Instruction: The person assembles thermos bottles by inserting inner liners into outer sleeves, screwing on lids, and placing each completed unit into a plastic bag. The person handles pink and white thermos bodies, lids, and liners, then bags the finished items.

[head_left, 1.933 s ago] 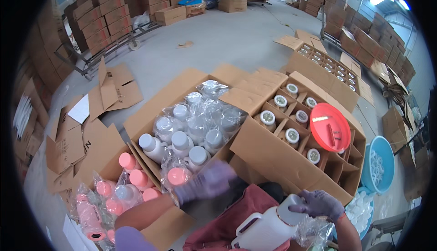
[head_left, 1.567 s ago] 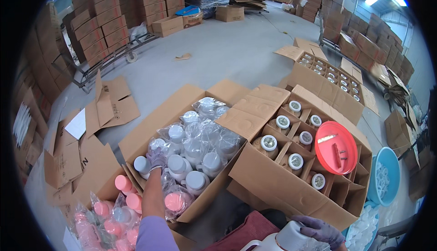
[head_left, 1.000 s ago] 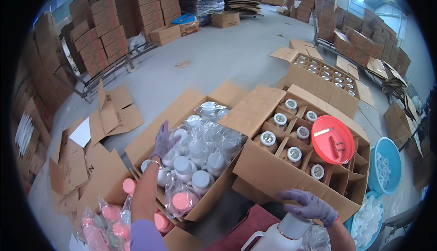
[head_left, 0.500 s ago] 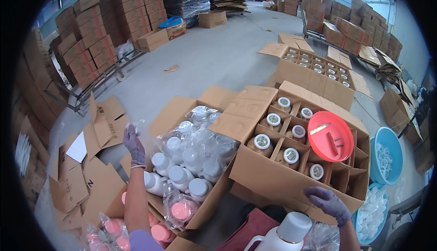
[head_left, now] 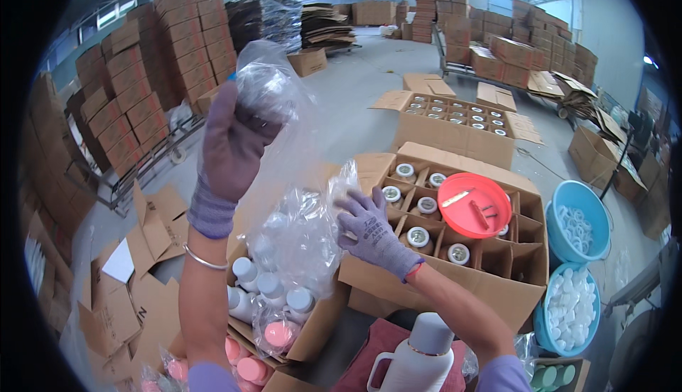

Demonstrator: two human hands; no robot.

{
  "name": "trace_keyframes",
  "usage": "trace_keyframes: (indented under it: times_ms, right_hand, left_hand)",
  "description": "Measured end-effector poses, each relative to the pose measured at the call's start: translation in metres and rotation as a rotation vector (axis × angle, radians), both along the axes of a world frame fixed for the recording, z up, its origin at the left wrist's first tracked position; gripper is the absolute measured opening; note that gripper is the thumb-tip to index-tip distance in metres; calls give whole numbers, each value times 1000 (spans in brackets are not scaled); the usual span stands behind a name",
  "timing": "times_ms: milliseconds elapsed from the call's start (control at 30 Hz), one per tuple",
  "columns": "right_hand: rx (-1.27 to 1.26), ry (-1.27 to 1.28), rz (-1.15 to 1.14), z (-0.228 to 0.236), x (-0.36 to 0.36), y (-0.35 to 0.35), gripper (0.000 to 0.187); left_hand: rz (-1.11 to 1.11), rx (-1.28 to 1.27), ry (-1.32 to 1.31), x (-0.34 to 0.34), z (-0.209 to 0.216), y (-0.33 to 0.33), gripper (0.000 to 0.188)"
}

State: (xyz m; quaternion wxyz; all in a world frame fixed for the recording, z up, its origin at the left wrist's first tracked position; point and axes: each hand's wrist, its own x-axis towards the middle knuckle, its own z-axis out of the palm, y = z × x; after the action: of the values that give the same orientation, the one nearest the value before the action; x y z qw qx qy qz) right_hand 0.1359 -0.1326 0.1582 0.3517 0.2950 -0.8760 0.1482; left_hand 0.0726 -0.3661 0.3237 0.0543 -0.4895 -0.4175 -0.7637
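Note:
My gloved left hand [head_left: 231, 143] is raised and closed on a clear plastic bag [head_left: 284, 158], which hangs down in folds. Lower and to the right, my gloved right hand [head_left: 373, 229] has its fingers spread against the bag's edge. Below the bag is an open carton [head_left: 323, 321] of white thermos jugs with grey caps [head_left: 271, 287], several wrapped in plastic. A pink-capped one [head_left: 278, 333] lies wrapped at its near end. In front of me stands a white thermos jug [head_left: 415, 356] with a handle and grey cap, upright and touched by neither hand.
To the right, a divided carton [head_left: 440, 285] holds bottles with white-rimmed tops; a red tray [head_left: 462, 214] with small tools rests on it. Blue tubs [head_left: 597, 246] of white parts stand farther right. Flattened cardboard [head_left: 160, 300] lies left. Stacked boxes [head_left: 202, 44] line the back.
My left hand has risen and come closer with the plastic bag, now stretched out larger. My right hand has moved left and up from the divided carton's near edge to the bag.

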Motion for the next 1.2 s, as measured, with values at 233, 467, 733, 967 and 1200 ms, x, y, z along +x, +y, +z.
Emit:
trace_keyframes:
  times_ms: [233,467,733,967,1200]
  right_hand:
    - [-357,-252,-310,-7,109,124,25]
    - [302,-392,-785,-5,234,235,26]
    - [198,-1142,-740,-21,315,236,47]
    - [-1070,-1090,-39,-89,217,128,50]
    - [-863,-651,-379,-119,190,131,32]
  left_hand:
    - [500,-638,471,77,-160,124,80]
    - [627,-1151,720,68,-309,236,92]
    - [583,-1123,688,62,-293,219,81]
    - [485,-983,190,141,-299,167,87]
    - [532,-903,-110,132,-331,194,56]
